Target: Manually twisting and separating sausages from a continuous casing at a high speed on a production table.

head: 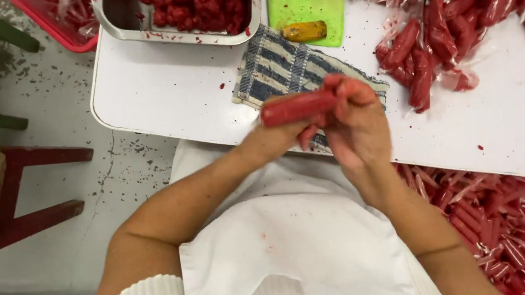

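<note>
- Both hands meet at the near edge of the white table (163,93), above a blue striped cloth (275,70).
- Left hand (274,139) and right hand (355,120) together grip a red plastic-wrapped sausage-shaped stick (297,107).
- A pile of similar red sticks (453,17) lies far right.

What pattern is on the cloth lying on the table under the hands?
The cloth has blue and off-white stripes with frayed edges, seen clearly in the head view.

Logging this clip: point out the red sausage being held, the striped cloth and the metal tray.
red sausage (294,108), head view, middle of its casing.
striped cloth (278,70), head view, bare striped middle.
metal tray (113,18), head view, left wall.
</note>
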